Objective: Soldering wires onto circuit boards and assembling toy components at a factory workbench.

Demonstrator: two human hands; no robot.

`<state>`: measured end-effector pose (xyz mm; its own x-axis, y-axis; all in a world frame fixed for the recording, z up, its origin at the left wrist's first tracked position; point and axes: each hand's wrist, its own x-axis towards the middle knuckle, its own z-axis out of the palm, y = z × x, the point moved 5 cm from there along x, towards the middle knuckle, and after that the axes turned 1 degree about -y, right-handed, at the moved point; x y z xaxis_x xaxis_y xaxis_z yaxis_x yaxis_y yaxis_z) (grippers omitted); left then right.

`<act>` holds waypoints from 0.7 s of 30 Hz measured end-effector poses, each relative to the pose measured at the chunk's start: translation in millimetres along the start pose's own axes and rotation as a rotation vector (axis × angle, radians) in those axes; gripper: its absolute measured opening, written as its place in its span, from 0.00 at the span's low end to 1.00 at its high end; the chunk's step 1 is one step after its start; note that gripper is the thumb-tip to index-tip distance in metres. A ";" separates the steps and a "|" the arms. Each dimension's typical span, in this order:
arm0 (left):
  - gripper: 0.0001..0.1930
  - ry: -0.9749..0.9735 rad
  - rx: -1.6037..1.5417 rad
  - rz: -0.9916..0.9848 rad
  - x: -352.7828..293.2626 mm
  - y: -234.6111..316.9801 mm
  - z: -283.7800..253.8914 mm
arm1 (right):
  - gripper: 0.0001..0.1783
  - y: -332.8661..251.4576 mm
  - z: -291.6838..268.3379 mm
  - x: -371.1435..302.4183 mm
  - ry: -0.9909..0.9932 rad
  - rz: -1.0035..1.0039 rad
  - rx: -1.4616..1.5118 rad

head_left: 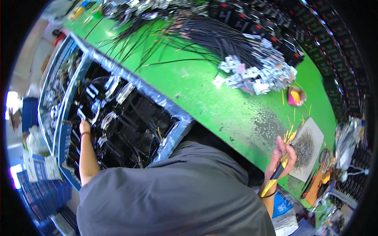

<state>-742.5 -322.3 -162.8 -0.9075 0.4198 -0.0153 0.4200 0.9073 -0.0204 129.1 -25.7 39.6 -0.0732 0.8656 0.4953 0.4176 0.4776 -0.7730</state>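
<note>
My left hand (pixel 85 127) reaches into a blue crate (pixel 62 146) at the left, its fingers closed at the end of a small silver piece (pixel 81 113). Around it in the crate lie black cables and silver-ended parts (pixel 125 93). My right hand (pixel 280 158) is raised over the right part of the green table, its fingers wrapped round a long yellow-and-black hand tool (pixel 280 171). Which kind of tool it is does not show. Just beyond the hand, a white sheet (pixel 317 131) bears a heap of small dark bits (pixel 304 149).
A bundle of black cables (pixel 220 37) with a pile of pale square tags (pixel 260 76) covers the far side of the green table (pixel 197 86). Thin yellow sticks lie near a small pink-and-yellow cup (pixel 295 96). Dark boxes (pixel 319 47) line the far right. Blue cartons (pixel 41 194) stand at lower left.
</note>
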 end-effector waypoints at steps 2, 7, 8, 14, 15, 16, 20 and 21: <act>0.24 0.017 0.011 0.012 26.8 -12.3 -29.4 | 0.19 13.3 -14.6 -5.2 0.052 0.017 0.033; 0.19 0.545 -0.633 0.205 -54.5 202.8 -179.3 | 0.19 19.0 -24.9 -6.5 0.100 0.077 0.021; 0.15 0.442 -0.752 0.430 -87.1 281.9 -207.4 | 0.19 23.3 -23.3 -4.8 0.094 0.072 0.048; 0.11 0.039 -0.694 1.870 -313.3 609.0 -262.4 | 0.20 31.7 -17.2 -0.3 0.017 0.082 0.085; 0.14 0.100 -0.640 1.948 -338.2 635.8 -267.0 | 0.20 30.1 -18.3 -0.2 -0.014 0.051 0.064; 0.15 0.195 -0.578 1.974 -356.1 653.8 -272.1 | 0.21 28.4 -19.5 0.0 -0.048 0.018 0.045; 0.08 0.367 -0.563 2.071 -352.5 668.5 -263.2 | 0.20 30.5 -31.8 -10.7 0.052 0.025 0.047; 0.08 0.370 -0.598 2.047 -355.9 664.3 -266.5 | 0.20 30.6 -32.4 -13.8 0.064 0.039 0.040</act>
<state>-141.9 137.7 95.5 0.6949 0.4733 0.5414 0.5626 -0.8267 0.0007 172.2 -27.9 21.9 0.0013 0.8729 0.4878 0.3823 0.4504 -0.8069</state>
